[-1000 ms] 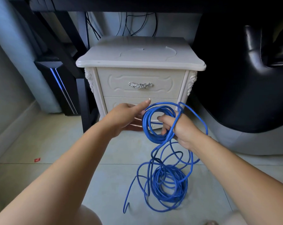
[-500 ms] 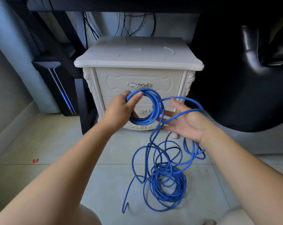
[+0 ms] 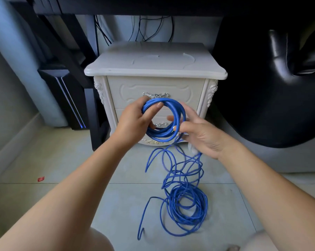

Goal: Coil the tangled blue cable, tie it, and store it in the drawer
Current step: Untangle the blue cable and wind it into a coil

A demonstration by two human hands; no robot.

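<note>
we hold the coiled part of the blue cable (image 3: 165, 120) in front of the nightstand (image 3: 155, 84), our left hand (image 3: 135, 122) pinched shut on the coil's left side. our right hand (image 3: 202, 134) cups its right side, fingers loosely curled on the strand. the rest lies tangled on the floor, nearer us than the nightstand. pulling hard could cinch that pile into a knot; both drawers look closed.
</note>
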